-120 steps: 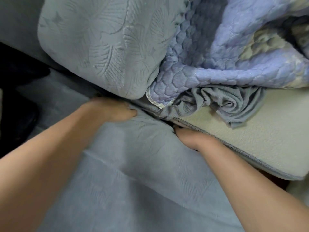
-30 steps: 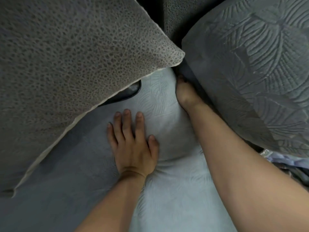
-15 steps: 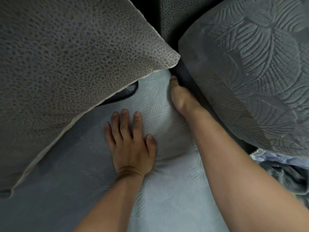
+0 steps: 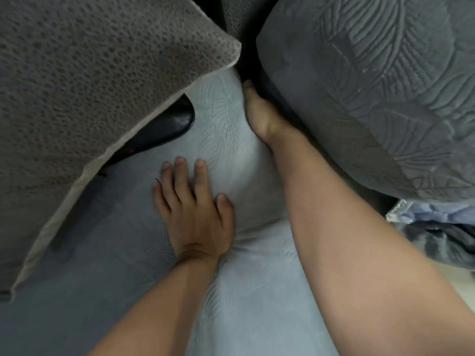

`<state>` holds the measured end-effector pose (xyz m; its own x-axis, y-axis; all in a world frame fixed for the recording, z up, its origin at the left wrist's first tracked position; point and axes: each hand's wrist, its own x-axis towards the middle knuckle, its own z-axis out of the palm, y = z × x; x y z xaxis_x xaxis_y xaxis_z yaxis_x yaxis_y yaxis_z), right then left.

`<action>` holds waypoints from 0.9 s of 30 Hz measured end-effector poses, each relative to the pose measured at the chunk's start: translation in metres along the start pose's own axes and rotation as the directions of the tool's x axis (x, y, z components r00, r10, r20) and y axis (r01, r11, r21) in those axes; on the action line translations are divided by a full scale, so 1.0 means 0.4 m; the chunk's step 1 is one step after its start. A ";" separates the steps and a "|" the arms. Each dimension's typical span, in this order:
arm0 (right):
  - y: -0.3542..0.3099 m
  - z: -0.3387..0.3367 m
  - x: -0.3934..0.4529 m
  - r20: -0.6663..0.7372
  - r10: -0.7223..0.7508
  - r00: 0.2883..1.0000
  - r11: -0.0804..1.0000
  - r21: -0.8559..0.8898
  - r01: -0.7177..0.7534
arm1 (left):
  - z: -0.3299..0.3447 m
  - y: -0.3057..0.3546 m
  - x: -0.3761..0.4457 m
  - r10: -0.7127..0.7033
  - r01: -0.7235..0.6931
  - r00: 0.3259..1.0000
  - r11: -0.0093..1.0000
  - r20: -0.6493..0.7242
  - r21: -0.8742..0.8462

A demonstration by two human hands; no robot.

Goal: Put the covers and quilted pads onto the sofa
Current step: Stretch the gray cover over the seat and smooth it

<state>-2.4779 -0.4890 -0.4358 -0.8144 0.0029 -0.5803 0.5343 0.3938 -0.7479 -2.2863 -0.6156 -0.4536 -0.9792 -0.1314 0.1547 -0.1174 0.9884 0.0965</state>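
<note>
Tucking the cover into the gap at the back of the seat.

Left hand (image 4: 198, 209) lies flat, fingers straight and slightly spread, pressing the pale leaf-pattern cover (image 4: 226, 119) onto the seat, likely to pin it while the edge goes in. Right hand (image 4: 259, 111) is wedged edge-on between cover and dark leaf-pattern cushion (image 4: 372, 86); fingers hidden, grip cannot be told. Grey pebbled cushion (image 4: 90, 73) leans at left. Blue quilted pad (image 4: 431, 214) waits at right.

head cam | worn on head | looks steeply down, forward | close over sofa seat (image 4: 257, 291)
</note>
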 end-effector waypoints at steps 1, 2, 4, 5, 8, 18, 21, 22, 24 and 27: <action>0.008 -0.001 -0.033 0.026 -0.013 1.000 0.996 -0.089 0.015 | -0.004 0.002 0.000 0.002 -0.002 1.000 1.000 0.005 0.006; 0.027 -0.002 -0.084 0.028 -0.032 0.999 0.976 -0.213 0.037 | -0.008 0.004 0.000 0.003 -0.004 1.000 1.000 0.006 0.017; 0.109 -0.006 -0.236 -0.066 -0.105 0.992 0.867 -0.495 0.059 | -0.016 0.002 -0.001 -0.001 0.000 1.000 0.999 0.007 0.041; 0.173 -0.020 -0.324 -0.140 -0.139 0.980 0.800 -0.600 0.028 | -0.025 0.005 -0.001 -0.008 0.007 1.000 0.998 0.011 0.055; 0.386 -0.150 -0.609 -0.292 0.040 0.956 0.754 -0.619 -0.221 | -0.062 0.025 -0.004 -0.001 -0.004 0.998 0.996 0.056 0.092; 1.060 -0.465 -1.087 0.132 0.757 0.641 0.387 0.700 -0.601 | -0.201 0.479 -0.360 0.597 -0.586 0.672 0.791 0.439 -0.179; 1.157 -0.429 -1.064 0.213 0.752 0.624 0.244 0.789 -0.564 | -0.170 0.624 -0.456 0.748 -0.749 0.477 0.621 0.462 -0.231; 1.159 -0.427 -1.048 0.220 0.756 0.617 0.230 0.793 -0.564 | -0.163 0.654 -0.466 0.763 -0.780 0.431 0.583 0.481 -0.228; 1.143 -0.444 -1.022 0.221 0.754 0.619 0.246 0.779 -0.577 | -0.145 0.683 -0.466 0.794 -0.831 0.329 0.501 0.512 -0.242; 1.148 -0.467 -0.985 0.089 0.804 0.588 0.328 0.759 -0.562 | -0.130 0.699 -0.443 0.830 -0.846 0.152 0.390 0.537 -0.363</action>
<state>-1.9537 -0.1376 -0.4905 -0.0292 0.2370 -0.9711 0.8050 -0.5704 -0.1634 -2.1371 -0.3199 -0.4028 -0.3354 0.8409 -0.4247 0.8427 0.4693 0.2637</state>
